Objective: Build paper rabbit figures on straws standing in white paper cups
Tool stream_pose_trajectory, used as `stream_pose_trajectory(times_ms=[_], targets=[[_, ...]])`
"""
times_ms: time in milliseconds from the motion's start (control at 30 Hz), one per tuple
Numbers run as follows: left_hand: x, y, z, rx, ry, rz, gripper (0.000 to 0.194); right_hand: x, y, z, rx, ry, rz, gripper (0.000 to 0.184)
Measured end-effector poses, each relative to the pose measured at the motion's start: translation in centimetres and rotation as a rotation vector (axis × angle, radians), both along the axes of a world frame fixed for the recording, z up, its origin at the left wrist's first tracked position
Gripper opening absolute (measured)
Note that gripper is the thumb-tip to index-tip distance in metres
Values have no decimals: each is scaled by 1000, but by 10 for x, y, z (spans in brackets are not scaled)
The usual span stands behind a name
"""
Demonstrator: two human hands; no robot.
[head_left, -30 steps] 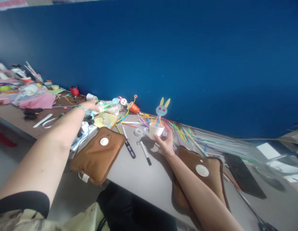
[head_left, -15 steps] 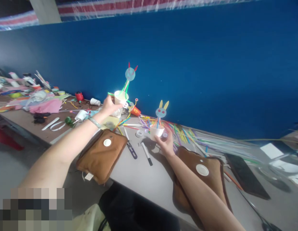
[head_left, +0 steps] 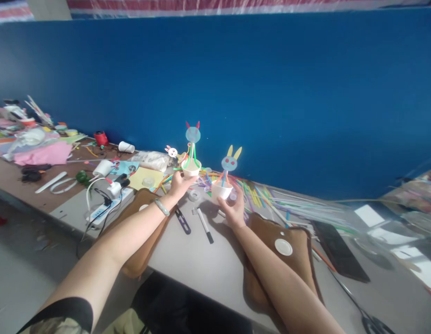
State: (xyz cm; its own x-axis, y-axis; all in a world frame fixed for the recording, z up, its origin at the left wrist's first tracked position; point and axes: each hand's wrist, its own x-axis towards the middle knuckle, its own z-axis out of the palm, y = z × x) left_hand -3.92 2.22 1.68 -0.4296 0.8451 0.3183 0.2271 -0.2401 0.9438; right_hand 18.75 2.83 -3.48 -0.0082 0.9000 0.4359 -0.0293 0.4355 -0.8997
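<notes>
My left hand (head_left: 180, 186) is closed around a white paper cup (head_left: 191, 169). Green straws or pipe cleaners rise from that cup to a pale blue rabbit head (head_left: 193, 134) with red ears. In my right hand (head_left: 233, 206) is a second white paper cup (head_left: 221, 191), gripped by its side. Orange and blue stems in it carry another pale blue rabbit head (head_left: 229, 163), with yellow ears and red eyes. Both cups are upright above the table, side by side with a small gap. A white rabbit face (head_left: 172, 151) shows behind the left cup.
Brown pouches (head_left: 283, 260) lie under both forearms. Between them are a marker (head_left: 205, 226), a dark cutter (head_left: 183, 221) and a tape roll (head_left: 194, 195). Coloured sticks line the blue wall (head_left: 271, 93). A power strip (head_left: 109, 209) with cables sits left, a black slab (head_left: 340, 250) right.
My left hand has lowered its cup and brought it rightward, closer to the other cup. My right hand still holds its cup in about the same place. The view has shifted slightly right.
</notes>
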Motion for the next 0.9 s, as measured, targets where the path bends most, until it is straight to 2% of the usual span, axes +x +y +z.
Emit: stream_pose_trajectory(times_ms=[100,167,333,500,633,800,900], targets=[[-1,2,-7,-65,-13,0,34,-1,-2,0,-52,15,34,99],[-1,5,-11,-36,-11,-20,38,-1,-2,1,-47,17,39,98],[2,12,-20,36,23,43,63,-2,-4,3,-60,18,62,102],[2,14,-28,-68,31,54,60,-2,-4,4,-16,-6,29,98],[2,18,-32,-88,-3,26,59,-1,-4,4,-15,-40,-21,93],[9,22,-39,-37,-68,-47,75,-2,-6,3,-25,-29,-17,95],[14,20,-43,-29,-82,-84,74,-3,-7,3,-19,-35,-15,94]])
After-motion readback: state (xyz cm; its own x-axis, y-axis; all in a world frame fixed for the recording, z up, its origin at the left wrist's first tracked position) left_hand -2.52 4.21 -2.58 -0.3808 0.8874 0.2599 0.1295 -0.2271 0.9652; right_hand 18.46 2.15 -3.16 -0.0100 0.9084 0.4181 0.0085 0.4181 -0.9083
